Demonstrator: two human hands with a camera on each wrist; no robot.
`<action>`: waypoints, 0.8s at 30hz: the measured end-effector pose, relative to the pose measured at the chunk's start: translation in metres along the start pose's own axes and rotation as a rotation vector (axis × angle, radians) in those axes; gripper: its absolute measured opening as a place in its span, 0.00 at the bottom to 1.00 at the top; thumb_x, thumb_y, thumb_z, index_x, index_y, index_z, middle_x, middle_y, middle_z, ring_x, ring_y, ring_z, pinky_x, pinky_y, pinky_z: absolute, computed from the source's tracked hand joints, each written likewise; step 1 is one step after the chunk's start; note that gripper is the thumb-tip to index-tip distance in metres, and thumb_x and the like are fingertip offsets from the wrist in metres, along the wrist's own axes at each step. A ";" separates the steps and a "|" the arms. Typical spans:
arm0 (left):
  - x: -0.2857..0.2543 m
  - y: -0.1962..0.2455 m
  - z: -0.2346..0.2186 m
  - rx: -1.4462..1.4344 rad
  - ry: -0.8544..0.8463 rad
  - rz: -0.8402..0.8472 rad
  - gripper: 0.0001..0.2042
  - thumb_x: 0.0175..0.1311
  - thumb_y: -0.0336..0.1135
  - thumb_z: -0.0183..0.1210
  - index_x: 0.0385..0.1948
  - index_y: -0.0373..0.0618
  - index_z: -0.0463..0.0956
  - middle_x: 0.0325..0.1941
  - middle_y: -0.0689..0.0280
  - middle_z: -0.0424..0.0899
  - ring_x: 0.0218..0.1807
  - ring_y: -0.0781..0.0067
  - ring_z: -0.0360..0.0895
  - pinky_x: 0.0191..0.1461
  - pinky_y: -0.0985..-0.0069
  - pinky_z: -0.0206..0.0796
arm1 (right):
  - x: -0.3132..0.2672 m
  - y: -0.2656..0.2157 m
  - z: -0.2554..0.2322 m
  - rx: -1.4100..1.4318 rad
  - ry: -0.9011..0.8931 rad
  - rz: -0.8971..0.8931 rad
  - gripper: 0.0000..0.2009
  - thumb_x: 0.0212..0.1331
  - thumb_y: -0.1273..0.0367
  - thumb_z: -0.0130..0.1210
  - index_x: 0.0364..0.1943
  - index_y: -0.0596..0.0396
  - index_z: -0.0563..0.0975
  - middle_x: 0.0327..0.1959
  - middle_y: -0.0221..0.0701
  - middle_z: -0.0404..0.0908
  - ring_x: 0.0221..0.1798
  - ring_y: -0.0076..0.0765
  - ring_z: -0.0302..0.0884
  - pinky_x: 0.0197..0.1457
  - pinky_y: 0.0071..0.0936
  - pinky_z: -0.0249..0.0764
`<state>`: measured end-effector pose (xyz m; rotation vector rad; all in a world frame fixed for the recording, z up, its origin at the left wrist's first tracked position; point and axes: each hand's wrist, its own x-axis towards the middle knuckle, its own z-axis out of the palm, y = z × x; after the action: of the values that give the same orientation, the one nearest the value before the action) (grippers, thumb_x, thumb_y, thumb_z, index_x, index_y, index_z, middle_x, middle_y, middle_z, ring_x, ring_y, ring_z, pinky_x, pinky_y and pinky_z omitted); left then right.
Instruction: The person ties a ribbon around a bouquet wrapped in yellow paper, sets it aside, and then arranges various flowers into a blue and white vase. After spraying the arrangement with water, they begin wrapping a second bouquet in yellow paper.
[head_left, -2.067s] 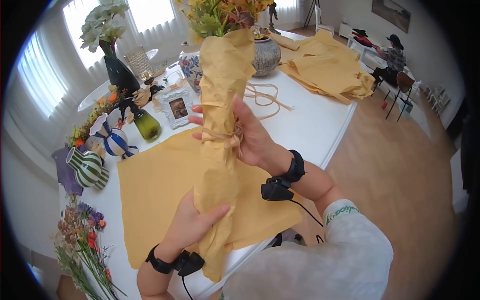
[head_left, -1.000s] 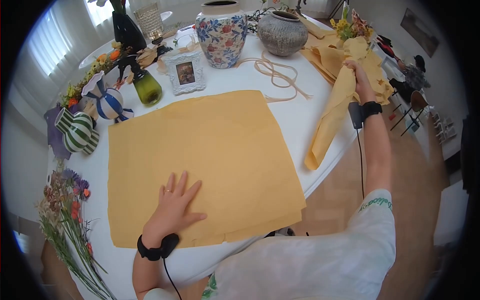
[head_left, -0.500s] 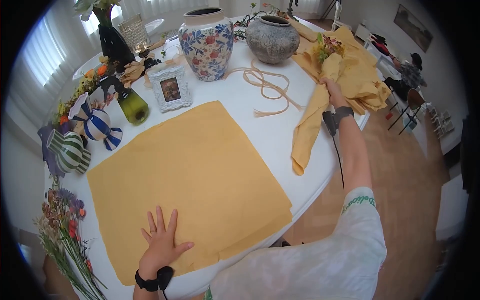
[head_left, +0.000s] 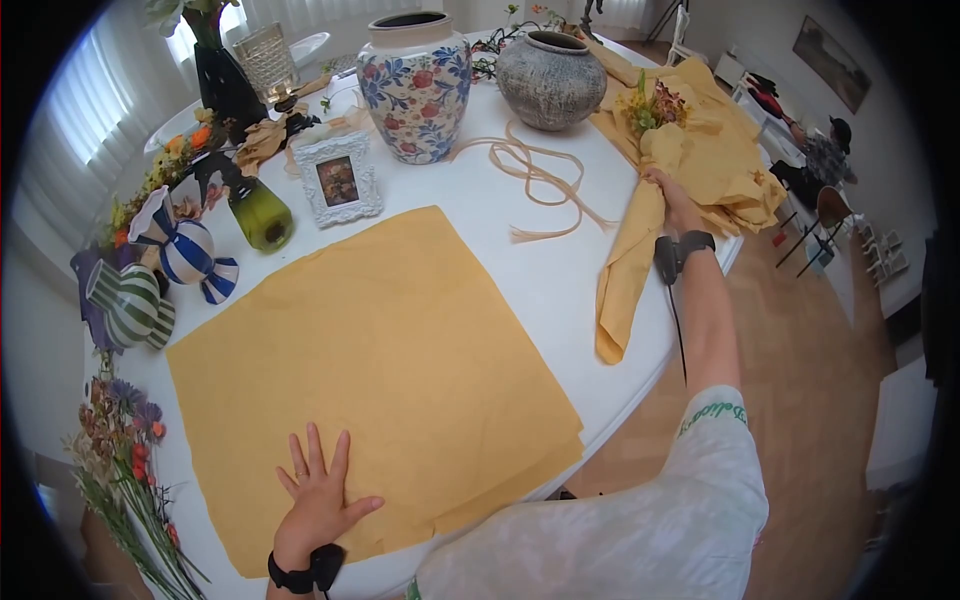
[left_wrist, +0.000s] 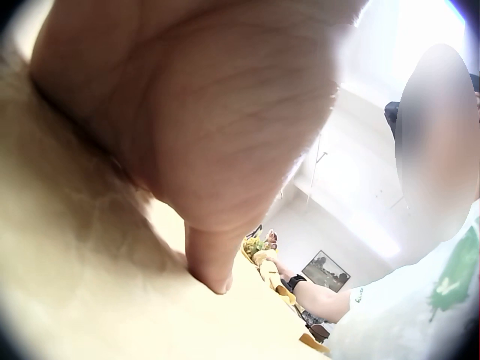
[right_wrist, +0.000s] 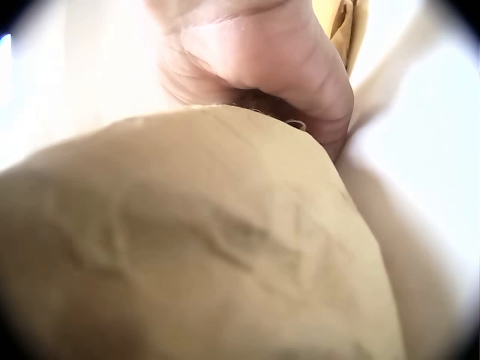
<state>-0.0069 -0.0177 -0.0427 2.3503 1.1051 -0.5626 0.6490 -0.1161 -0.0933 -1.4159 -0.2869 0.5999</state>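
Observation:
My right hand [head_left: 674, 205] grips a bouquet wrapped in yellow paper [head_left: 628, 280] at the table's right side. Flower heads [head_left: 655, 106] show at its far end, and the paper tail points toward me. In the right wrist view the bouquet's crumpled paper [right_wrist: 217, 232] fills the lower part, with the thumb bent beside it; the other fingers are mostly hidden. My left hand [head_left: 322, 502] rests flat, fingers spread, on the near left part of large yellow paper sheets [head_left: 390, 370]. The left wrist view shows its palm side [left_wrist: 217, 127] close over the paper.
Beyond the sheets stand a floral vase [head_left: 415, 95], a grey pot [head_left: 550, 85] and a picture frame [head_left: 338, 185]. Loose cord [head_left: 535, 180] lies nearby. Striped vases [head_left: 190, 250], a green bottle [head_left: 262, 215] and cut stems [head_left: 130, 470] line the left. Crumpled paper [head_left: 735, 150] lies back right.
Both hands held the bouquet up in front; the left let go and went flat on the sheets. The right carried the bouquet to the table's right side, where it has stayed almost still.

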 end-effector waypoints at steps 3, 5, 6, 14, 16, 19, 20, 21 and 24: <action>0.000 -0.001 0.001 0.002 0.000 0.002 0.48 0.43 0.57 0.60 0.64 0.50 0.42 0.67 0.47 0.24 0.67 0.40 0.17 0.58 0.34 0.20 | 0.000 -0.008 -0.002 -0.258 0.114 -0.007 0.22 0.47 0.57 0.57 0.42 0.58 0.73 0.36 0.32 0.77 0.36 0.29 0.74 0.41 0.22 0.71; 0.000 -0.004 0.003 0.002 0.001 -0.008 0.47 0.43 0.57 0.60 0.64 0.50 0.42 0.68 0.47 0.24 0.67 0.40 0.17 0.58 0.34 0.20 | 0.000 -0.009 0.001 -0.513 0.161 0.004 0.29 0.45 0.53 0.58 0.47 0.61 0.70 0.42 0.38 0.76 0.40 0.35 0.75 0.44 0.24 0.71; 0.000 -0.007 0.005 0.001 0.019 0.019 0.47 0.44 0.59 0.59 0.64 0.52 0.42 0.67 0.47 0.24 0.67 0.38 0.17 0.57 0.32 0.20 | -0.002 -0.010 0.008 -0.796 0.389 -0.080 0.36 0.43 0.50 0.58 0.52 0.63 0.65 0.48 0.47 0.69 0.49 0.44 0.69 0.50 0.29 0.67; 0.001 -0.011 0.011 0.036 0.088 0.031 0.45 0.46 0.63 0.56 0.64 0.57 0.43 0.68 0.46 0.27 0.66 0.36 0.19 0.55 0.30 0.23 | -0.104 -0.017 0.064 -1.784 -0.132 -0.285 0.43 0.38 0.48 0.58 0.60 0.56 0.57 0.62 0.64 0.41 0.67 0.63 0.29 0.68 0.49 0.32; 0.000 -0.008 0.010 0.064 0.098 0.069 0.43 0.47 0.57 0.57 0.64 0.54 0.43 0.67 0.46 0.27 0.66 0.34 0.23 0.56 0.31 0.28 | -0.100 -0.017 0.056 -1.840 -0.168 -0.234 0.41 0.38 0.52 0.60 0.60 0.53 0.58 0.63 0.60 0.39 0.67 0.65 0.30 0.68 0.47 0.35; 0.003 -0.013 0.016 0.066 0.124 0.077 0.43 0.48 0.62 0.54 0.64 0.60 0.42 0.68 0.47 0.27 0.66 0.35 0.21 0.55 0.30 0.27 | -0.089 -0.023 0.041 -1.919 -0.206 -0.166 0.40 0.40 0.56 0.60 0.60 0.52 0.57 0.65 0.56 0.37 0.67 0.65 0.32 0.68 0.44 0.39; 0.003 -0.013 0.017 0.054 0.122 0.046 0.43 0.48 0.62 0.54 0.64 0.60 0.42 0.68 0.47 0.27 0.66 0.35 0.21 0.55 0.30 0.27 | -0.089 -0.024 0.040 -1.922 -0.203 -0.156 0.40 0.39 0.57 0.60 0.61 0.53 0.56 0.65 0.56 0.38 0.67 0.65 0.32 0.68 0.44 0.40; 0.003 -0.012 0.017 0.067 0.125 0.057 0.43 0.48 0.62 0.54 0.65 0.60 0.41 0.68 0.47 0.27 0.67 0.35 0.21 0.55 0.29 0.28 | -0.093 -0.027 0.042 -1.926 -0.200 -0.148 0.41 0.39 0.58 0.60 0.61 0.53 0.55 0.65 0.56 0.39 0.67 0.64 0.33 0.68 0.43 0.40; 0.001 -0.007 0.018 0.053 0.132 0.046 0.44 0.48 0.62 0.53 0.65 0.58 0.39 0.68 0.47 0.28 0.67 0.36 0.22 0.55 0.29 0.30 | -0.101 -0.022 0.044 -1.850 -0.115 -0.418 0.36 0.46 0.61 0.56 0.60 0.58 0.55 0.63 0.56 0.46 0.68 0.58 0.36 0.67 0.44 0.42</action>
<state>-0.0147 -0.0237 -0.0597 2.4823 1.1025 -0.4305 0.5474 -0.1358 -0.0489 -2.9110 -1.4230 -0.1320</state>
